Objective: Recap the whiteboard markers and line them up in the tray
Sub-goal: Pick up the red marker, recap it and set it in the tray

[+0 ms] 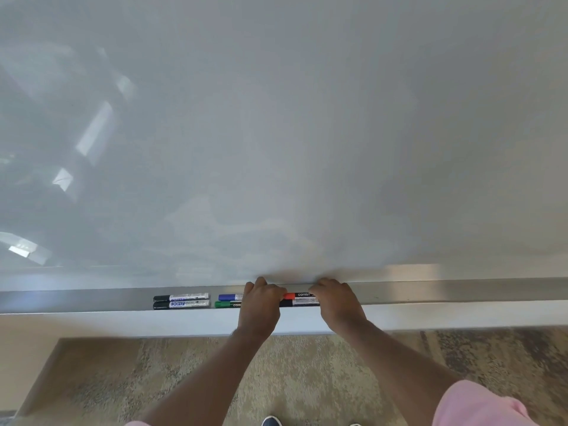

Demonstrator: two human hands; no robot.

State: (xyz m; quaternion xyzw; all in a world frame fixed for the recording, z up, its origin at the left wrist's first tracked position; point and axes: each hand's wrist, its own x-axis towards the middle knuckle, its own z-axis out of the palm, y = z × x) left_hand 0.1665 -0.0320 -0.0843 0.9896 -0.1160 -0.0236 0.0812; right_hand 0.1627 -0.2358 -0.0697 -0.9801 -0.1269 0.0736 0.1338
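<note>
A long metal tray [430, 292] runs under the whiteboard. Two black-capped markers [181, 300] lie side by side in it at the left. A blue marker [230, 297] and a green marker [226, 304] lie beside them, partly hidden by my left hand [260, 305]. Between my hands lie a red-capped marker [298, 294] and a black marker [299, 301], one behind the other. My left hand rests curled over their left ends. My right hand [336, 301] covers their right ends. Whether either hand grips a marker is hidden.
The whiteboard [276, 133] fills the upper view, glossy with reflections at the left. The tray stretches bare to the right of my hands. Patterned carpet [292, 379] and a shoe tip [272, 421] show below.
</note>
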